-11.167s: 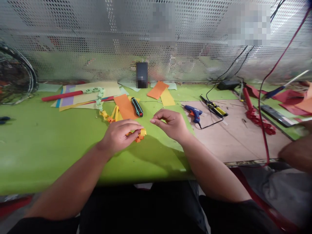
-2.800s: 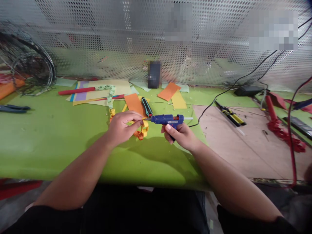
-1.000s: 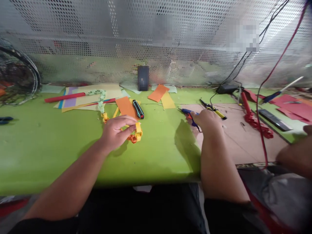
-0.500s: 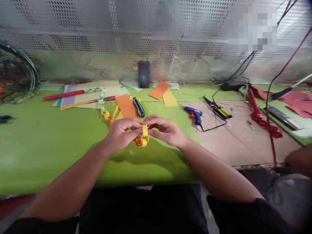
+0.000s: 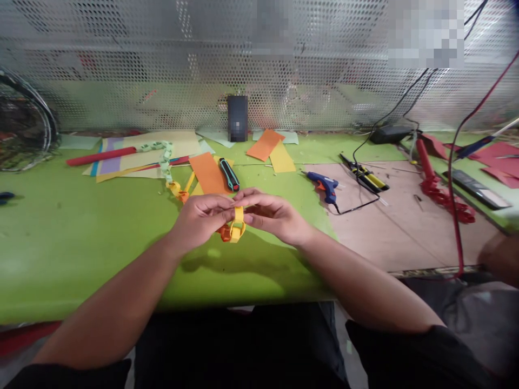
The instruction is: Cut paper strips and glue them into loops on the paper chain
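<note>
My left hand [image 5: 200, 219] and my right hand [image 5: 273, 215] meet over the green table [image 5: 81, 237], both pinching the top of a yellow paper loop [image 5: 237, 222]. That loop is the end link of a paper chain [image 5: 178, 189] of orange, yellow and pale green links trailing back to the left. An orange link [image 5: 224, 233] hangs just below my left fingers. The blue glue gun [image 5: 324, 186] lies on the brown board to the right, away from both hands.
Coloured paper sheets [image 5: 208, 173], a black utility knife [image 5: 229, 174] and a red rolled stick [image 5: 101, 156] lie behind the hands. A dark phone [image 5: 237, 118] leans on the perforated metal wall. Pliers [image 5: 367, 175], cables and red paper scraps [image 5: 441, 194] fill the right. Another person's arm [image 5: 500, 256] shows at the right edge.
My right hand set the glue gun down on the board and came back to the yellow loop. Both hands now pinch it, as half a second ago.
</note>
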`<state>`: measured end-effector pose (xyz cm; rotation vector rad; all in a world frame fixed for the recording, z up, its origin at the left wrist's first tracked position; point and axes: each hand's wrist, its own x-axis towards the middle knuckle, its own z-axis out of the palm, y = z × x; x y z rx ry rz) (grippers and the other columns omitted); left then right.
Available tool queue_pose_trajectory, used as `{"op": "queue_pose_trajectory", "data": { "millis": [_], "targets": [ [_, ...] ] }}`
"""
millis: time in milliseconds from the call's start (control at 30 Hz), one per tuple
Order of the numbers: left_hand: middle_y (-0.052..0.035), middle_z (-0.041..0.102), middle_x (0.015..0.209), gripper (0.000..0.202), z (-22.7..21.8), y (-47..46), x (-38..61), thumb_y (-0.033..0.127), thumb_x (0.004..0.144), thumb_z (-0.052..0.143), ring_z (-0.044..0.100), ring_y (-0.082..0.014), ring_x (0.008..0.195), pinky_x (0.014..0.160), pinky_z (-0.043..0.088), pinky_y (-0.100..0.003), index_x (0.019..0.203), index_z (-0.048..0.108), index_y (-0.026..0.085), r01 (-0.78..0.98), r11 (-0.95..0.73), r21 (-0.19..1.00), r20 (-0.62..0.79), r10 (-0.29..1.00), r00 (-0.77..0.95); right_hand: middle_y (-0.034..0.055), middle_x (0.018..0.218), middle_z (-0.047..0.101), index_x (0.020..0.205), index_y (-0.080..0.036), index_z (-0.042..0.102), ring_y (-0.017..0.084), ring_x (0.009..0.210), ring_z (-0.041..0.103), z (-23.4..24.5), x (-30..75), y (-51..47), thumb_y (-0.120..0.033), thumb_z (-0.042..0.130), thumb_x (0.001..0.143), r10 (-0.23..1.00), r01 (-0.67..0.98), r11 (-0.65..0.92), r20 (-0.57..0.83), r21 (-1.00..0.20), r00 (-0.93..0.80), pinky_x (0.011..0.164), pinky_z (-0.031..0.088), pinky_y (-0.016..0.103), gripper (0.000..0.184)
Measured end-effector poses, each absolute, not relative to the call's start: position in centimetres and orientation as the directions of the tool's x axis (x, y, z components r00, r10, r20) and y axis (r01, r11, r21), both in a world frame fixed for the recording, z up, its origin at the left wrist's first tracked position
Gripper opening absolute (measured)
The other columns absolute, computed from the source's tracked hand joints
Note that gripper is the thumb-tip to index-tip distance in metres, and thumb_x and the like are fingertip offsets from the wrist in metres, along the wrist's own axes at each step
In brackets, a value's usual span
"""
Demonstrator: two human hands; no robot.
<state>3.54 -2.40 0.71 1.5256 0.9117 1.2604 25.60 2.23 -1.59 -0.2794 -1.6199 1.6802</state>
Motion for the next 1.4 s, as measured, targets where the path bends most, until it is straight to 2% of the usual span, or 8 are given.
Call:
{"op": "queue_pose_trajectory", "data": {
  "millis": [200,400,567,700,800,1033,1267,1400],
  "targets": [
    [-0.0065,0.083,0.088,0.01,0.4,-2.3,3.4,0.031,0.089,0.089,0.073,-0.0135,0.071,0.062,0.061,-0.023,0.093,0.087,0.021,-0.049,-0.292,0.955,0.295,0.929,0.223,0.0065,0.129,0.066,0.126,-0.034,0.082,0.019,0.124,0.064,-1.4,25.5,2.0,-0.026,0.081,0.099,0.642,-0.386,0.159,0.392,-0.909,-0.659,0.105,0.063,0.038,0.028],
    [-0.0079,0.083,0.089,0.015,0.2,-2.6,3.6,0.034,0.09,0.089,0.076,-0.015,0.069,0.057,0.063,-0.024,0.092,0.087,0.02,-0.06,-0.343,0.938,0.347,0.912,0.217,0.0067,0.125,0.07,0.122,-0.033,0.084,0.02,0.124,0.066,-1.1,25.7,1.9,-0.028,0.078,0.101,0.636,-0.304,0.343,0.458,-0.889,-0.621,0.111,0.059,0.044,0.022],
    [-0.0087,0.085,0.093,0.013,0.5,-2.7,3.6,0.034,0.093,0.086,0.079,-0.0169,0.076,0.062,0.065,-0.026,0.093,0.086,0.021,0.039,-0.441,0.897,0.423,0.879,0.218,0.0068,0.123,0.07,0.119,-0.031,0.085,0.02,0.118,0.068,-0.9,25.7,2.0,-0.026,0.081,0.099,0.613,-0.288,0.434,0.514,-0.854,-0.6,0.109,0.059,0.044,0.022],
    [-0.0084,0.085,0.096,0.009,0.7,-2.7,3.4,0.031,0.095,0.085,0.081,-0.0187,0.082,0.071,0.067,-0.03,0.093,0.086,0.023,0.137,-0.558,0.818,0.519,0.82,0.24,0.0072,0.122,0.071,0.119,-0.031,0.085,0.021,0.117,0.069,-0.8,25.6,2.0,-0.022,0.083,0.097,0.587,-0.296,0.49,0.562,-0.82,-0.582,0.107,0.06,0.044,0.024],
    [-0.0071,0.086,0.096,0.003,0.6,-2.6,3.4,0.025,0.095,0.083,0.081,-0.0177,0.084,0.077,0.068,-0.03,0.095,0.085,0.023,0.189,-0.656,0.731,0.604,0.75,0.27,0.0078,0.122,0.071,0.116,-0.03,0.086,0.021,0.116,0.071,-0.8,25.7,2.0,-0.023,0.083,0.097,0.568,-0.298,0.52,0.584,-0.801,-0.579,0.104,0.061,0.043,0.021],
    [-0.0066,0.086,0.101,0.011,-0.2,-2.6,3.6,0.017,0.094,0.08,0.083,-0.0179,0.087,0.081,0.069,-0.029,0.1,0.085,0.024,0.345,-0.787,0.511,0.745,0.606,0.279,0.0084,0.119,0.078,0.121,-0.029,0.084,0.022,0.111,0.077,-0.6,26.0,1.9,-0.021,0.086,0.094,0.541,-0.256,0.647,0.669,-0.718,-0.51,0.102,0.064,0.044,0.028],
    [-0.0055,0.086,0.105,0.023,-0.2,-2.8,3.8,0.012,0.093,0.077,0.083,-0.0175,0.087,0.081,0.069,-0.029,0.11,0.083,0.025,0.441,-0.819,0.368,0.802,0.519,0.295,0.0074,0.114,0.08,0.107,-0.028,0.086,0.021,0.105,0.077,-0.9,25.6,1.6,-0.024,0.085,0.094,0.609,-0.258,0.606,0.648,-0.752,-0.457,0.097,0.066,0.043,0.013],
    [-0.0048,0.086,0.106,0.03,-0.3,-3.0,3.8,0.008,0.09,0.077,0.082,-0.018,0.087,0.079,0.068,-0.029,0.114,0.082,0.026,0.476,-0.834,0.281,0.832,0.459,0.313,0.0067,0.113,0.078,0.106,-0.028,0.085,0.02,0.105,0.076,-1.1,25.4,1.3,-0.021,0.086,0.094,0.636,-0.269,0.581,0.635,-0.768,-0.439,0.099,0.065,0.043,0.013]
  ]
}}
